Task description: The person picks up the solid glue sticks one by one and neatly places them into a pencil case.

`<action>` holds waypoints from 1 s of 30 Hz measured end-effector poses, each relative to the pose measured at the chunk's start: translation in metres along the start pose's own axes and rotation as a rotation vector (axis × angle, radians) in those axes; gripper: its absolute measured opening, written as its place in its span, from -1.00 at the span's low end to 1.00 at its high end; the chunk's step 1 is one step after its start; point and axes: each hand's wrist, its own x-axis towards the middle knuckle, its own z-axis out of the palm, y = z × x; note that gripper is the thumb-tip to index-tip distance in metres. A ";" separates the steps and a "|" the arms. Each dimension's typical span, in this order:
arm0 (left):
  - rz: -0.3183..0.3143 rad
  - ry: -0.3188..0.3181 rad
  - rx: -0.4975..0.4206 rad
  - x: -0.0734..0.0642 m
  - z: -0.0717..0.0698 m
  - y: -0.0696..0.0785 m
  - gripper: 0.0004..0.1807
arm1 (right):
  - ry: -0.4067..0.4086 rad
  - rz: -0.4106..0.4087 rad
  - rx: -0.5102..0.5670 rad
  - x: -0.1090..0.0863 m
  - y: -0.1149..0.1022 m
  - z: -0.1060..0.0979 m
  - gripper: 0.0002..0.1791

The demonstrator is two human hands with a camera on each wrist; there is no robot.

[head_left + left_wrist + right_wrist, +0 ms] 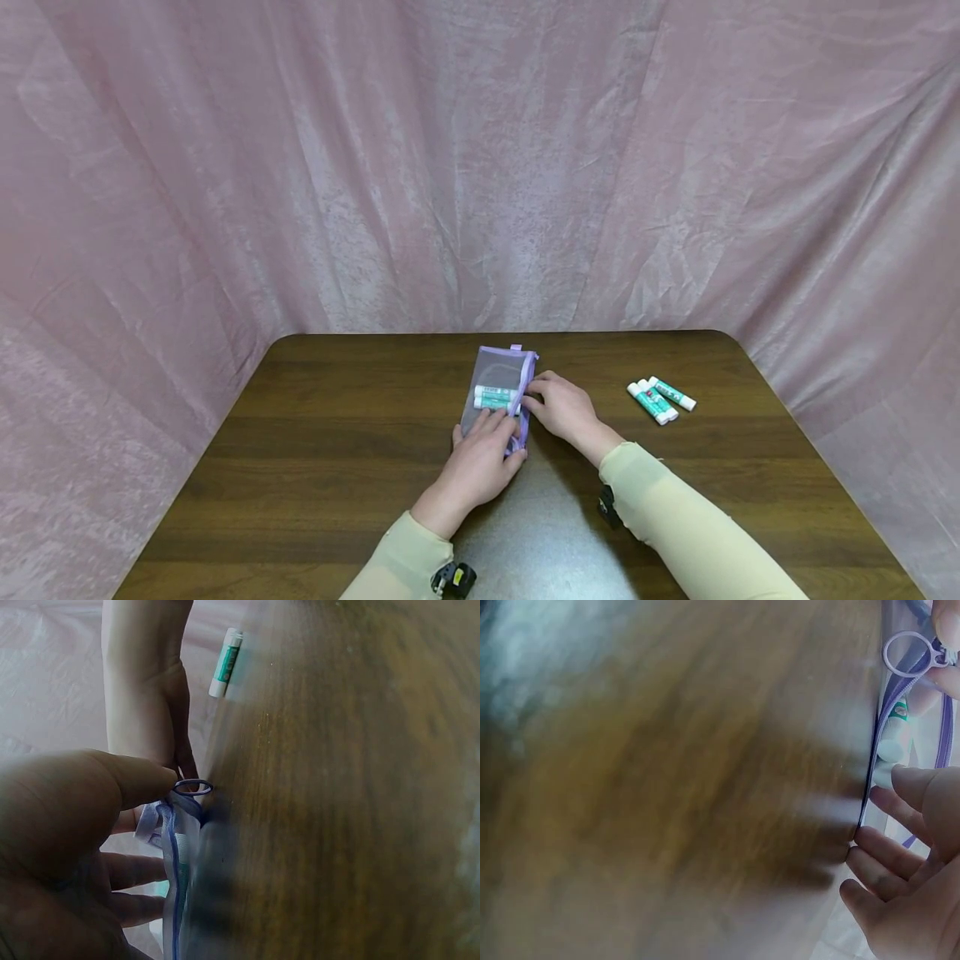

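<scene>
A purple-edged mesh zip pouch (489, 364) lies on the table with white-and-green glue sticks (491, 397) inside, seen through its mesh. My left hand (480, 458) lies over its near end, fingers on the mesh and thumb at the zipper edge. In the right wrist view, left fingertips pinch the pouch corner beside the ring zipper pull (886, 654). My right hand (564, 407) is at the pouch's right, unzipped side. Its thumb and index fingertip pinch the end of a glue stick (883, 775) at the opening; the other fingertips rest along the pouch edge.
Several more glue sticks (660, 402) lie close together on the brown wooden table (360, 467), right of the right hand. Pink curtains (480, 167) hang behind the table and along both sides. Each sleeve carries a small black wrist device.
</scene>
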 end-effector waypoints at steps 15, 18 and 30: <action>0.000 0.005 0.009 0.000 0.003 -0.002 -0.78 | -0.031 -0.011 -0.027 0.002 -0.001 -0.003 -0.79; -0.006 0.000 0.008 0.000 0.003 -0.002 -0.77 | -0.028 -0.017 -0.017 0.001 -0.001 -0.003 -0.79; -0.004 -0.001 0.008 0.000 0.003 -0.001 -0.78 | -0.074 0.000 0.088 -0.005 0.003 -0.007 -0.70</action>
